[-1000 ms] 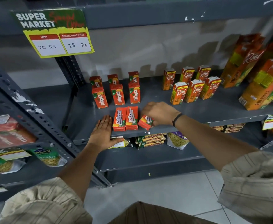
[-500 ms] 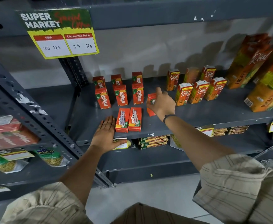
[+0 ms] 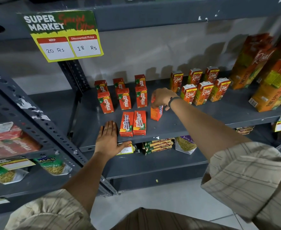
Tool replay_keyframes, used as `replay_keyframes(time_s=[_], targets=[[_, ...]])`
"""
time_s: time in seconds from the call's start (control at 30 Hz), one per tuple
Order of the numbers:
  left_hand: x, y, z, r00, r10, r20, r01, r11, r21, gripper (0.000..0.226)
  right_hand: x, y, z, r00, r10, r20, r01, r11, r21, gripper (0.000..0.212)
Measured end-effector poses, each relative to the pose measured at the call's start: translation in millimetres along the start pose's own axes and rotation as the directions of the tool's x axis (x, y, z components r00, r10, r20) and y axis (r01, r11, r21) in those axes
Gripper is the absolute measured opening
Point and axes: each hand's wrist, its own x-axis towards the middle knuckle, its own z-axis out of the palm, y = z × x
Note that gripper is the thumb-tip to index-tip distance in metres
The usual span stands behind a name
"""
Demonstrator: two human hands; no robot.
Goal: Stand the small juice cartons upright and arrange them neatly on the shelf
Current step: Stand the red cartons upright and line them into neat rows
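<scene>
Several small red Maaza cartons (image 3: 124, 98) stand upright in two rows on the grey shelf (image 3: 186, 127). Two more red cartons (image 3: 133, 123) lie flat side by side near the shelf's front edge. My right hand (image 3: 163, 98) grips the top of another red carton (image 3: 156, 112), which stands upright on the shelf to the right of the rows. My left hand (image 3: 108, 140) rests flat with spread fingers on the shelf's front edge, just left of the lying cartons, holding nothing.
Small Real cartons (image 3: 201, 88) stand right of my right hand. Tall pineapple cartons (image 3: 259, 72) fill the far right. A price sign (image 3: 65, 37) hangs above. Snack packets (image 3: 159, 145) lie on the lower shelf. A slanted metal upright (image 3: 36, 123) crosses the left.
My right hand lifted a red carton from the front edge, carried it back and to the right, and now holds it upright on the shelf. My left hand stayed in place.
</scene>
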Motion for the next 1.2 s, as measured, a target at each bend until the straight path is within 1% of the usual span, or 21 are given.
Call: replay_keyframes(time_s=[0.03,0.07,0.1,0.13,0.17,0.23,0.27,0.3,0.4,0.53,0.6,0.8,0.97,1.2], targets=[[0,0,0,1.000,0.000,0.000,0.000,1.000,-0.002,0.118,-1,-1,-4,0.998,-0.028,0.061,0.026,0.999,0.029,0.039],[0,0,0,1.000,0.001,0.000,-0.001,1.000,-0.002,0.116,-1,-2,-5,0.995,-0.049,0.092,0.045,0.998,0.052,0.041],[1,-1,1,1.000,0.002,0.001,-0.002,1.000,-0.003,0.116,0,-3,-5,0.994,-0.058,0.089,0.052,0.997,0.060,0.044],[1,-1,1,1.000,0.002,0.003,-0.002,1.000,-0.006,0.115,1,-4,-2,0.998,-0.047,0.050,0.044,0.998,0.046,0.046],[1,-1,1,1.000,0.003,0.005,-0.003,1.000,-0.009,0.115,3,-5,1,0.999,-0.023,-0.023,0.024,1.000,0.013,0.046],[1,-1,1,1.000,0.006,0.010,-0.006,1.000,-0.011,0.117,7,-6,7,0.986,0.014,-0.168,-0.019,0.999,-0.029,0.037],[1,-2,1,1.000,0.004,0.012,-0.004,1.000,-0.009,0.117,8,-7,8,0.983,0.030,-0.179,-0.035,0.999,-0.021,0.032],[1,-3,2,1.000,-0.001,0.011,0.001,1.000,-0.004,0.118,8,-8,7,0.988,0.044,-0.148,-0.046,0.999,-0.012,0.033],[-1,-7,4,1.000,-0.028,0.000,0.028,1.000,0.006,0.122,4,-10,-4,0.999,0.041,0.014,-0.040,0.997,-0.068,0.058],[-3,-9,4,0.999,-0.031,-0.009,0.031,0.999,0.007,0.124,-1,-7,-9,0.995,0.066,0.078,-0.053,0.986,-0.158,0.066],[-3,-9,4,1.000,-0.030,-0.003,0.030,1.000,0.002,0.125,0,-6,-5,0.995,0.052,0.082,-0.039,0.987,-0.154,0.062],[-3,-10,1,1.000,-0.019,0.018,0.019,1.000,0.005,0.127,2,-9,0,0.996,-0.067,0.064,0.070,0.997,-0.046,0.049],[-6,-12,0,0.999,-0.039,0.018,0.039,0.999,0.000,0.128,3,-18,4,0.991,-0.128,0.047,0.130,0.990,-0.049,0.060],[-8,-14,0,0.998,-0.059,0.014,0.059,0.998,-0.008,0.131,7,-26,5,0.988,-0.141,0.059,0.144,0.988,-0.057,0.063]])
